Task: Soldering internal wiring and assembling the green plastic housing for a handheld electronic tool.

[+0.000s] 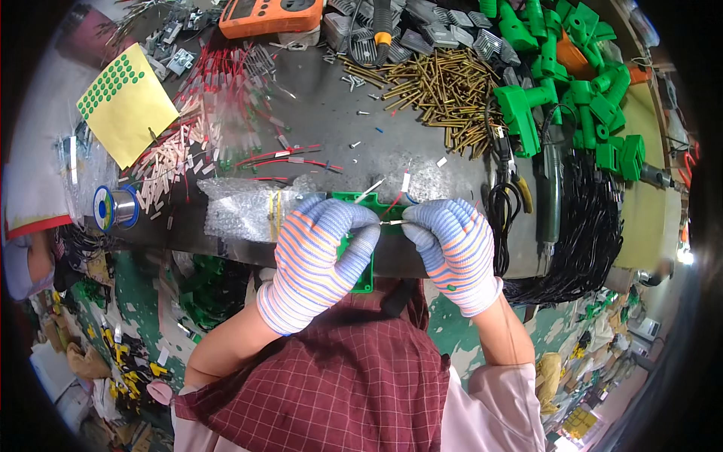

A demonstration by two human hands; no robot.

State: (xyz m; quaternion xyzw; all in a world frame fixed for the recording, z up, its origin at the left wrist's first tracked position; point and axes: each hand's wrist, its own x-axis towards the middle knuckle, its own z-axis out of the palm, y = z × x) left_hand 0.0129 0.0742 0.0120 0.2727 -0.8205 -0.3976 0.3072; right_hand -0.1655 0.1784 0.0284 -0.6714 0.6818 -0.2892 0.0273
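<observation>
Both hands wear striped knit gloves and meet at the bench's front edge. My left hand (320, 252) is closed in a pinch at the end of a thin wire joint (388, 222); what exactly its fingertips grip is partly hidden. My right hand (456, 252) pinches the pale wire on the other side of that joint. Behind the fingertips a red wire (393, 203) with a white tag (407, 181) rises, and a thin white sleeve (369, 190) slants up beside my left hand. A green plastic housing (364, 283) lies beneath, largely covered by my left hand.
Bubble wrap (237, 209) and a solder spool (117, 207) lie left, below red-wired parts (226, 98) and a yellow sheet (124, 102). Brass screws (444, 94), green housings (520, 113), an electric screwdriver (552, 188) and black cables (591, 226) are right. An orange meter (263, 16) sits at the back.
</observation>
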